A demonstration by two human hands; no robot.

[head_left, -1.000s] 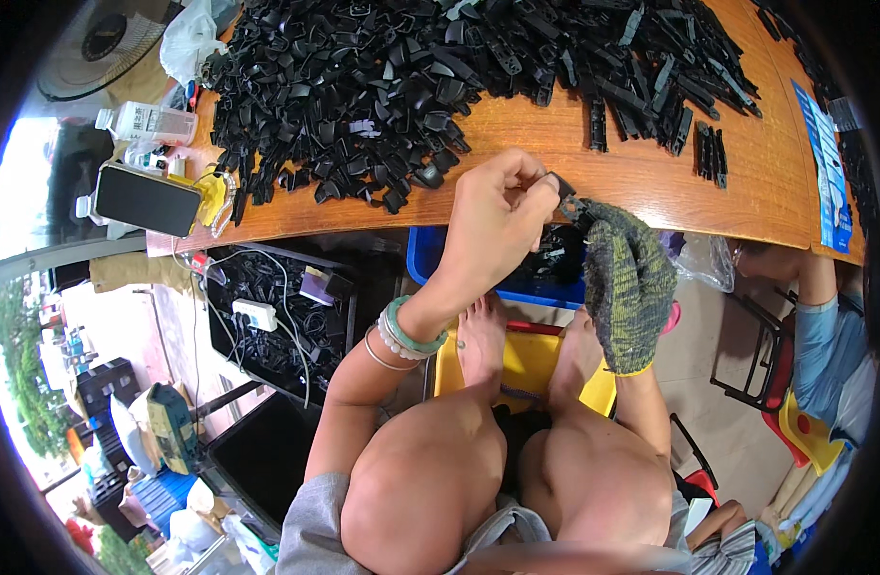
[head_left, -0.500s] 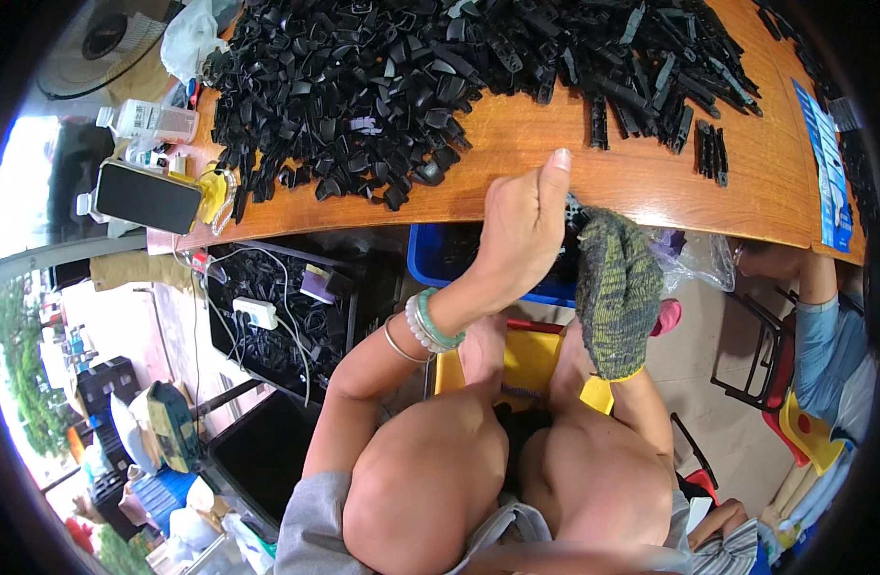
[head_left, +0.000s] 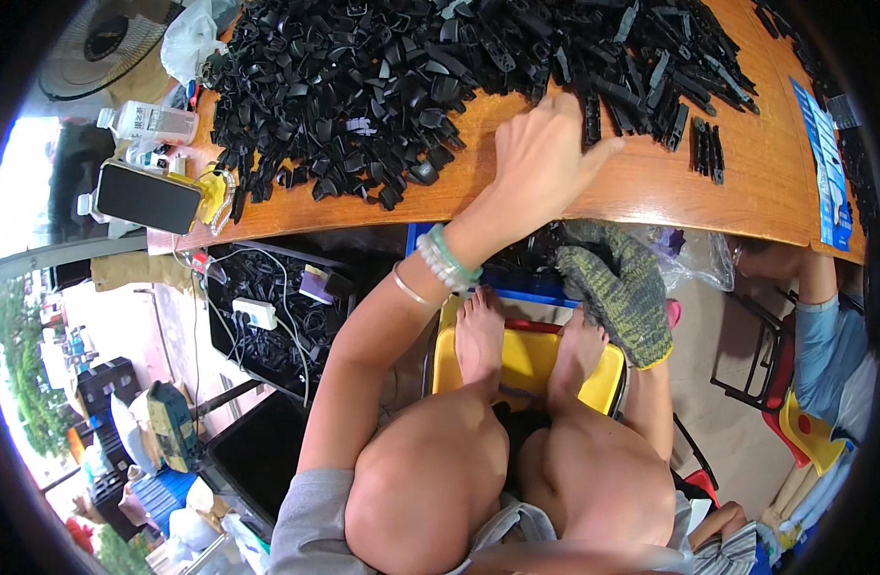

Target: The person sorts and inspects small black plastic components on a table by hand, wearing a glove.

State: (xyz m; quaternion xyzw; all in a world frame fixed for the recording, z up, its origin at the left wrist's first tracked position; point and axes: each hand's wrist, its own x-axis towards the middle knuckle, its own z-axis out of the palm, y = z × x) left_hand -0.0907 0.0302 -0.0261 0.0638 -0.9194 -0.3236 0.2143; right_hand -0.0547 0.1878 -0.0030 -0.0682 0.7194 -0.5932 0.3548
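Note:
My bare left hand (head_left: 543, 158), with beaded bracelets and a bangle at its wrist, reaches over the table's front part. Its thumb sticks out to the right, and its bent fingertips meet the near edge of a pile of long black plastic strips (head_left: 641, 77). Nothing shows in its grasp. Below the table edge, my right hand (head_left: 620, 287) wears a grey-and-yellow knitted glove. Its thumb and fingers look apart over a blue bin (head_left: 555, 291) that has black pieces inside. No held piece is visible there.
Small black plastic parts (head_left: 344, 105) heap up on the wooden table (head_left: 411, 206). A phone (head_left: 148, 197) and a bottle (head_left: 152, 123) stand at left. Below sits a crate of black parts (head_left: 267, 335) with a power strip. At right, another person's arm (head_left: 818, 278) reaches under the table.
My left hand has moved up and away from the glove to the strips, its thumb spreading. My gloved hand has dropped slightly and opened; the black piece seen at its fingertips no longer shows.

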